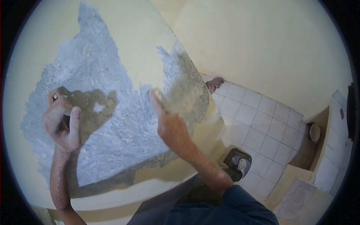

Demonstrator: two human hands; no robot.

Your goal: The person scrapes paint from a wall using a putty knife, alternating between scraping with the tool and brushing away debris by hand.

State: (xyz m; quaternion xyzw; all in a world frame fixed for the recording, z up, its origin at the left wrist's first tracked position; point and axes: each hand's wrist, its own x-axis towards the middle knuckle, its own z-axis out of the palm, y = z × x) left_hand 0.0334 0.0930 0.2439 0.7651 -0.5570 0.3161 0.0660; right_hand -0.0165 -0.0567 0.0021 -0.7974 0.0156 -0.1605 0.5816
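My left hand (62,122) is at the wall's grey, roughened patch (131,123), fingers bent and thumb standing apart. Nothing shows in its grasp, though part of the palm is hidden. My right hand (172,129) is in front of the same patch, right of its middle. Its index finger points up and left towards the surface, while the other fingers are curled. The fingertip is smeared by motion, and I cannot make out what the curled fingers hold. Pale dust coats both hands and forearms. Cream paint (138,33) borders the grey patch with a ragged edge.
White tiles (258,123) cover the floor far below on the right. A shoe (242,165) is at a dark support (235,153). A reddish-brown crumpled thing (214,84) lies by the far wall. A round pale object (314,132) stands near a low ledge (296,187).
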